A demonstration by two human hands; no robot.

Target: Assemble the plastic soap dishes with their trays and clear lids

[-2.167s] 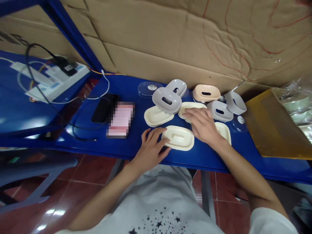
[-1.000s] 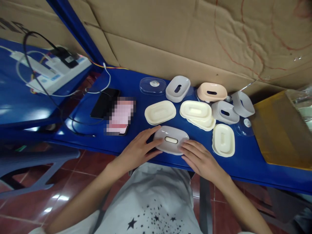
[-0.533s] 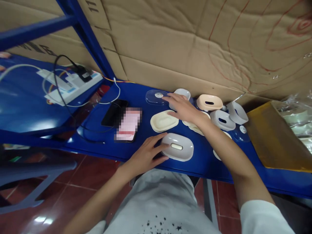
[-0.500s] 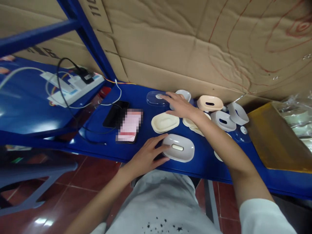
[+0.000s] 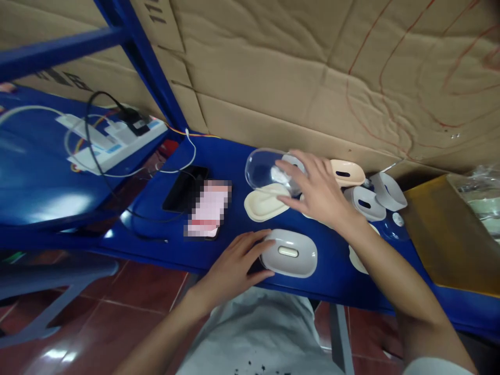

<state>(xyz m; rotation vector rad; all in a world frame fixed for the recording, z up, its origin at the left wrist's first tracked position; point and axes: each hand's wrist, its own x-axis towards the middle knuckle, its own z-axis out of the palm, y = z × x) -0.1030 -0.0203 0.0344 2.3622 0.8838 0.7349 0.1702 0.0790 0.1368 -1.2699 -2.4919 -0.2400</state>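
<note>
My left hand rests its fingers and thumb around the left end of a grey oval soap dish, which lies near the table's front edge. A cream strip shows through the slot in its middle. My right hand grips a clear plastic lid by its right end, tilted and raised off the table. Its lower edge overlaps a cream oval tray. Behind the lid, part of another grey piece shows. My right hand partly covers more cream pieces.
Peach and grey slotted dishes stand at the back right, beside another clear lid. A cardboard box bounds the right side. Left are a phone, a black device and a power strip with cables.
My right hand has taken hold of the clear lid, lifted it from the table and drawn it right and toward me. My left hand stays at the grey soap dish.
</note>
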